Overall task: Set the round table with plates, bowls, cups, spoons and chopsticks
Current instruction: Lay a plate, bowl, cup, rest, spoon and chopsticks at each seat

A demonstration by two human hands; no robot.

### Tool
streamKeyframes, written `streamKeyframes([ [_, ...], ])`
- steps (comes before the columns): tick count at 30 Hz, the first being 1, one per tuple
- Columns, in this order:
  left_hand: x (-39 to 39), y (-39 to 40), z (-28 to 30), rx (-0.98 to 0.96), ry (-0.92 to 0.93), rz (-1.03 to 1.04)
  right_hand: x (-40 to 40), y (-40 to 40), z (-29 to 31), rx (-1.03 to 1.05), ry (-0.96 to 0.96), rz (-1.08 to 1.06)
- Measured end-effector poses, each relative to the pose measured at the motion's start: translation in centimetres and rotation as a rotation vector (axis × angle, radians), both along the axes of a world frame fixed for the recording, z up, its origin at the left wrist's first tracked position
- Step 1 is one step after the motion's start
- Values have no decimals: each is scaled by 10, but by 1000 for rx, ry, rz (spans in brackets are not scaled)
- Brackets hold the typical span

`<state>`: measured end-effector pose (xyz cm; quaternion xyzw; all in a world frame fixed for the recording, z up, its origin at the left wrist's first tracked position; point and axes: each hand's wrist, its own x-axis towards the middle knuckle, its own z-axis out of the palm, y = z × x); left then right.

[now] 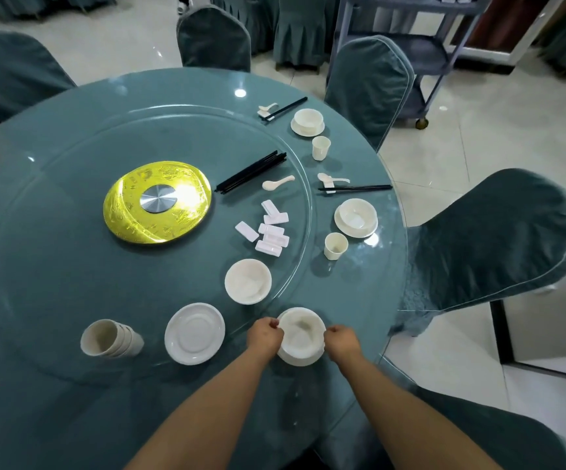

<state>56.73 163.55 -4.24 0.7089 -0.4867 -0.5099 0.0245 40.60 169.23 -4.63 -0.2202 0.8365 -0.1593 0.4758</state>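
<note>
A white bowl (pixel 302 329) sits on a white plate (pixel 300 358) at the near right edge of the round table (pixel 54 266). My left hand (pixel 264 335) grips the bowl's left rim and my right hand (pixel 342 340) grips its right rim. On the glass turntable (pixel 71 205) lie a second bowl (pixel 248 280), a stack of plates (pixel 194 333), nested cups (pixel 110 339), a bundle of black chopsticks (pixel 251 171), a loose spoon (pixel 276 183) and several white rests (pixel 269 230).
Two places are laid along the right edge, each with a bowl on a plate (pixel 356 218) (pixel 307 122), a cup (pixel 335 245) (pixel 320 147), spoon and chopsticks (pixel 356 188) (pixel 285 108). A gold disc (pixel 157 201) marks the centre. Covered chairs (pixel 492 239) ring the table; a grey trolley (pixel 420 52) stands behind.
</note>
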Motion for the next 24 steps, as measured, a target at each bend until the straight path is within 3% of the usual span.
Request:
streamKeyframes([
  [6, 6, 3, 8, -11, 1, -23, 0, 0, 12, 18, 89, 85],
  [14, 32, -12, 46, -76, 6, -30, 19, -27, 47, -120, 91, 118],
  [24, 127, -34, 103, -304, -33, 91, 112, -77, 94, -313, -17, 273],
])
